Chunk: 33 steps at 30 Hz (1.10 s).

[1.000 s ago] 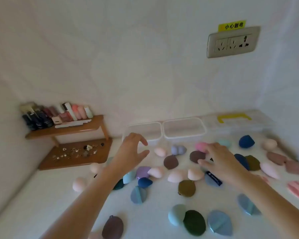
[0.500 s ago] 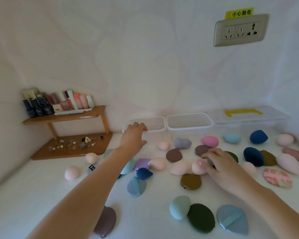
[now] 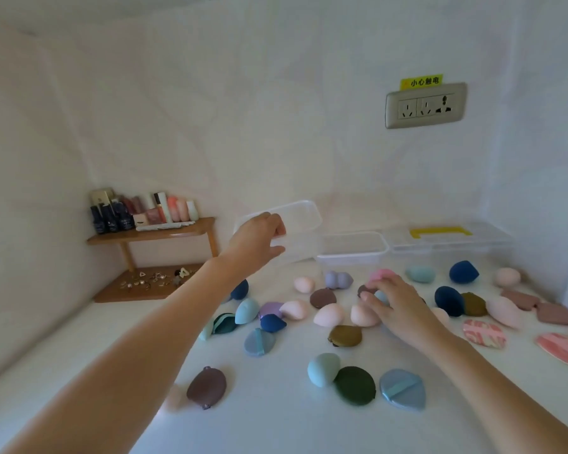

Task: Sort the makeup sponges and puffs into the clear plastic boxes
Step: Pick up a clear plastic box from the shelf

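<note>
Head view: gripped only at its rim by the left hand (image 3: 258, 239), the tilted clear box (image 3: 304, 214) could be dropped onto sponges (image 3: 240, 290) beneath.

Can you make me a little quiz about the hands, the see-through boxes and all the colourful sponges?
1. True or false: the left hand holds a clear plastic box.
2. What colour is the handle on the lidded box? A red, B yellow, C green.
3. Fill in: the ___ hand reaches among the sponges on the table.
Key: 1 true; 2 B; 3 right, it is the right hand.
</note>
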Each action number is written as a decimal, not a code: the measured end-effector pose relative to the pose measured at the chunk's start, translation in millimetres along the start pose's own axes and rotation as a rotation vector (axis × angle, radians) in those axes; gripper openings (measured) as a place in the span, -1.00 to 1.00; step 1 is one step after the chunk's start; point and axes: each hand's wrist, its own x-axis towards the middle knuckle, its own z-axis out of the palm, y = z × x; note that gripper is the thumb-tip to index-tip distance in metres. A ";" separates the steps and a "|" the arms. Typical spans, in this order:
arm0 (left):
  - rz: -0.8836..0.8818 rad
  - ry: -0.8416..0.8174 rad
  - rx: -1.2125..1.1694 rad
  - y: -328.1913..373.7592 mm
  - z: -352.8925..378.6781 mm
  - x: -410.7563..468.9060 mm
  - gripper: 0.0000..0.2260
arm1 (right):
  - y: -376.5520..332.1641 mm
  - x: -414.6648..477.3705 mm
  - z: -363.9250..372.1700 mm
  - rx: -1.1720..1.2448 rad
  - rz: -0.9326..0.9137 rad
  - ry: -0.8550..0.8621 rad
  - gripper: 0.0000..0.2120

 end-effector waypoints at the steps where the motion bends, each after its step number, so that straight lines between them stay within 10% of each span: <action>1: 0.029 0.011 0.008 8.8 -13.4 -9.1 -0.77 | -3.1 -0.7 -5.7 0.037 -0.007 0.033 -0.69; 7: 0.105 0.001 0.004 48.3 -76.8 -80.6 -0.73 | -37.8 -26.6 -47.3 0.270 -0.076 0.124 -0.55; 15: 0.045 -0.204 0.019 72.0 -89.0 -201.6 -0.69 | -82.4 -127.1 -49.5 0.622 -0.284 -0.459 -0.14; 22: 0.090 -0.250 -0.021 75.7 -63.4 -254.8 -0.69 | -94.9 -169.3 -1.9 0.552 -0.246 -0.512 0.20; 33: 0.189 -0.143 -0.086 59.8 -32.3 -261.1 -0.69 | -98.7 -158.6 17.9 0.573 -0.218 -0.462 0.12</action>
